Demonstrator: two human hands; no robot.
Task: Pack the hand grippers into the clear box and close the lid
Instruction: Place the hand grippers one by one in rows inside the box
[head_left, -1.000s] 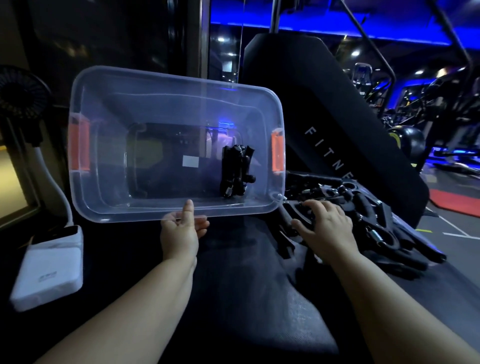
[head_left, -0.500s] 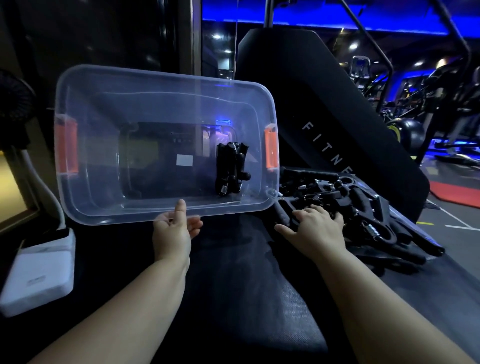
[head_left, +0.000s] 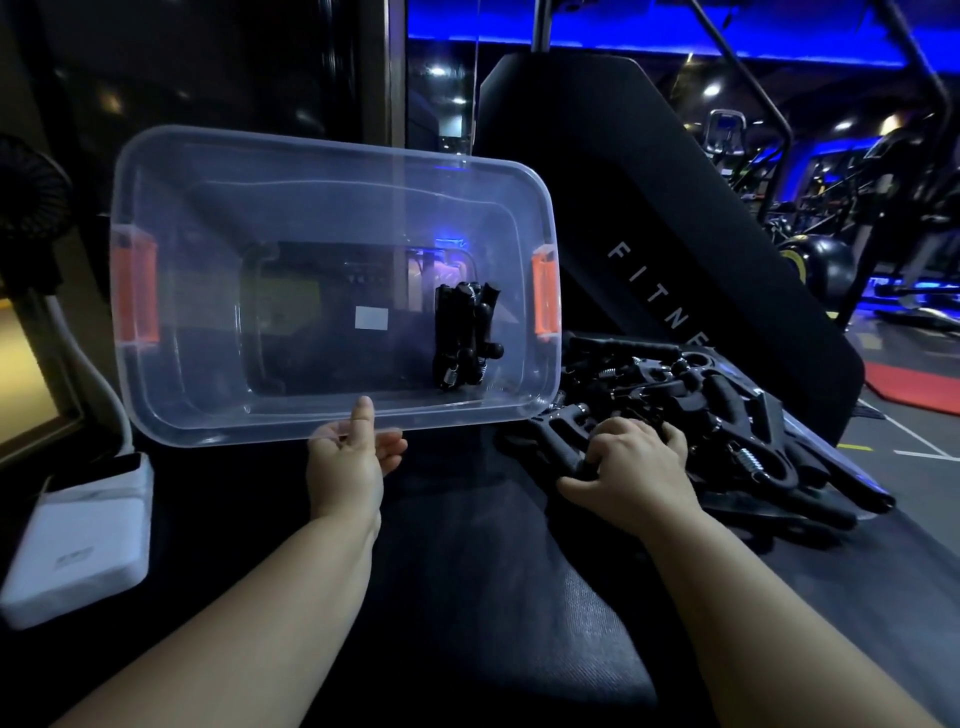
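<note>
Left grip (head_left: 353, 457) pinches one clear box (head_left: 332, 151); right grip (head_left: 634, 467) holds one gripper (head_left: 562, 435).

Clear box (head_left: 332, 208): see-through plastic, smooth, a bit shiny. Side clips (head_left: 136, 293): orange plastic, smooth. Hand grippers (head_left: 727, 397): black handles, matt, soft-looking. Springs (head_left: 748, 460): shiny metal. Desk (head_left: 519, 597): black top, fine bumpy weave, matt. White pack (head_left: 78, 551): smooth plastic, dull shine. Back pad (head_left: 649, 208): black, smooth, matt.
</note>
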